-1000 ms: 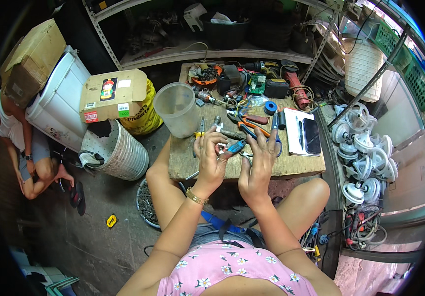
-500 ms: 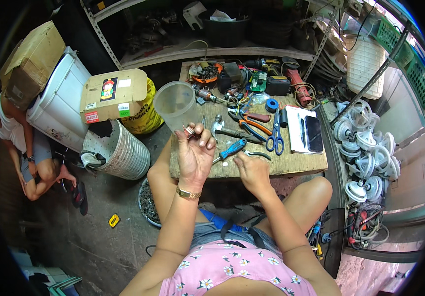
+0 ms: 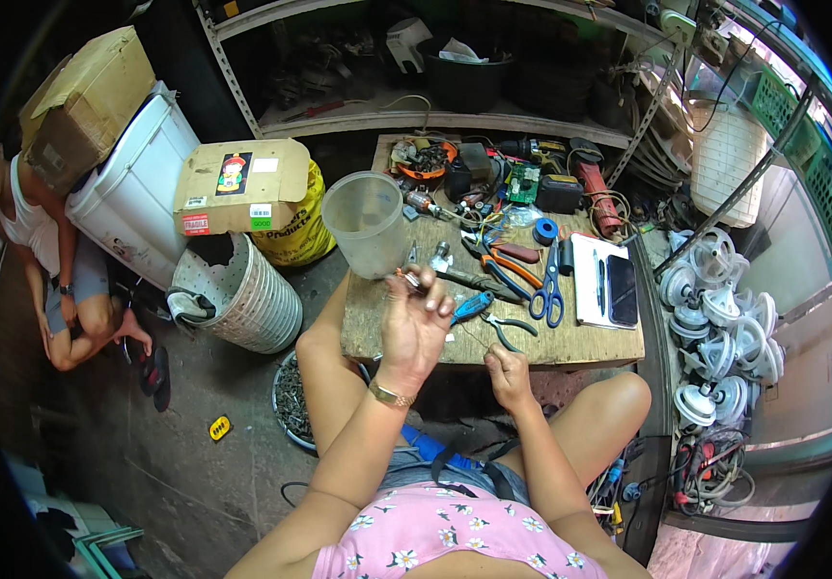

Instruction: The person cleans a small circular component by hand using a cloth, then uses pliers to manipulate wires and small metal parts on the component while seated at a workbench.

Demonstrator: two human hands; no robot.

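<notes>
A plastic jug (image 3: 366, 222) stands at the bench's (image 3: 570, 345) left edge, 1 pair of scissors (image 3: 549, 286) lies mid-bench, and a notebook (image 3: 594, 282) sits near its right edge. A phone (image 3: 621, 289) lies on the notebook.

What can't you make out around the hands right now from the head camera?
- Small metal part in the left hand: too small to identify.
- What the right hand holds: the closed fingers hide it.
- Contents of the clear plastic cup: blurred.
- Table near edge: hidden by both hands.

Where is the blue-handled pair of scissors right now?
In the head view, the blue-handled scissors lie on the wooden table, between the orange-handled pliers and the white notepad.
</notes>
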